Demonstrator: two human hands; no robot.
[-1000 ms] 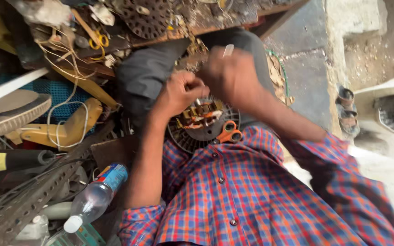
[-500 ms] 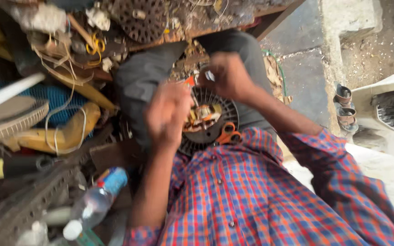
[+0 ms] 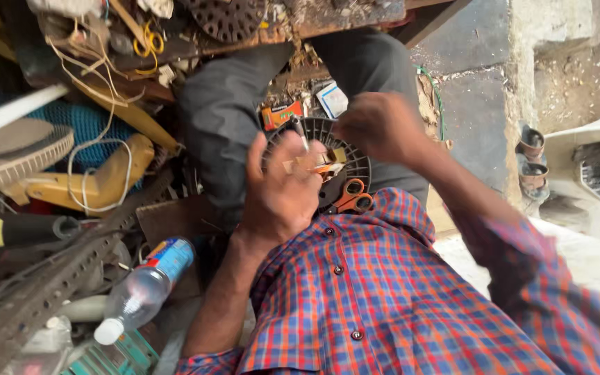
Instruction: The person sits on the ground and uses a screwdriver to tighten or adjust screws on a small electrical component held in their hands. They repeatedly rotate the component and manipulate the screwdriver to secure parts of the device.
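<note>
Pinching a thin metal tool (image 3: pixel 301 133) in my left hand (image 3: pixel 282 191), fingers (image 3: pixel 257 154) curled round it, I'm working over the black round fan motor (image 3: pixel 345 163) resting on my lap. My right hand (image 3: pixel 382 126) is blurring above it; its grip I cannot tell. Windings are lying exposed, so it looks mid-job. Orange-handled scissors (image 3: pixel 352 197) are lying just beside, a plastic bottle (image 3: pixel 144 288) further out.

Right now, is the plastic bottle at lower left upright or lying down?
Lying down. The plastic bottle rests on its side among the clutter, white cap pointing lower left, blue-labelled base toward the left hand.
</note>
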